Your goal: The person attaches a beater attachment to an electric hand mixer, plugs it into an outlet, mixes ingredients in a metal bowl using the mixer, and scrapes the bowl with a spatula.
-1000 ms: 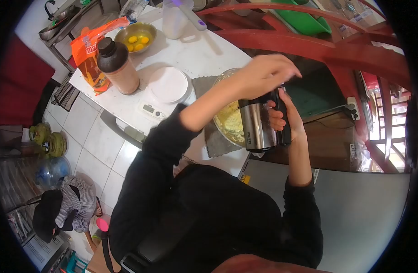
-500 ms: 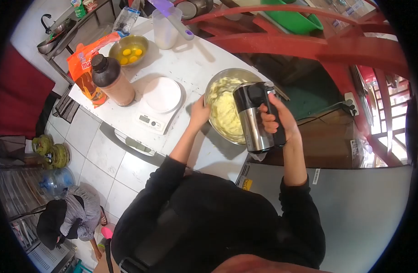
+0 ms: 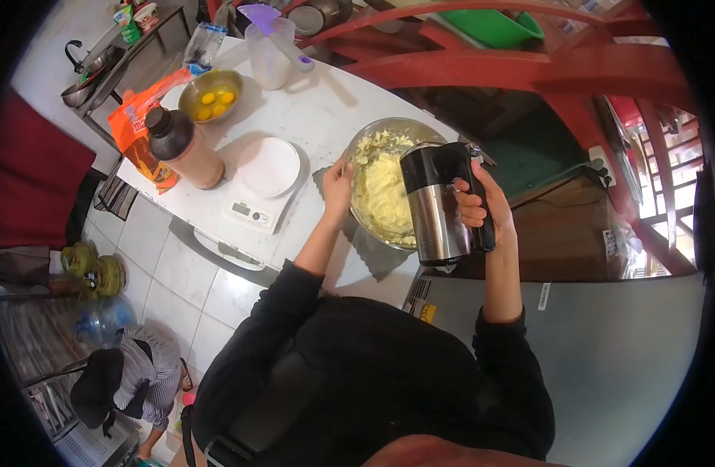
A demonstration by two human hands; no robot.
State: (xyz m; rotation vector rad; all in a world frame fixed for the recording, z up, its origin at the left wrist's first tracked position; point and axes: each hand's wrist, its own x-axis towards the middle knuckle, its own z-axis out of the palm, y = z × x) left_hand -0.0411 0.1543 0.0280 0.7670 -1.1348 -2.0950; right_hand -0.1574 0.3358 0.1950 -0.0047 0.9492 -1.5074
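My right hand (image 3: 488,204) is wrapped round the black handle of a hand mixer (image 3: 437,222) with a steel and black body. The mixer is over the right side of a steel mixing bowl (image 3: 408,122), and its beaters are hidden. Pale yellow, creamy batter (image 3: 384,191) is heaped in the bowl and smeared up its wall. On the bowl's left rim, my left hand (image 3: 338,189) grips the edge. A dark grey cloth (image 3: 382,263) shows beneath the bowl.
Left of the bowl stand a white kitchen scale (image 3: 268,175), a brown bottle (image 3: 184,148), an orange packet (image 3: 132,128), a bowl of egg yolks (image 3: 239,82) and a jug (image 3: 268,62) with a purple spatula. Red wooden railing (image 3: 607,78) borders the right. A person (image 3: 135,381) bends low at the lower left.
The batter looks rougher and more clumped. More of the cloth under the bowl shows. The mixer has shifted slightly over the bowl, with both hands keeping their holds.
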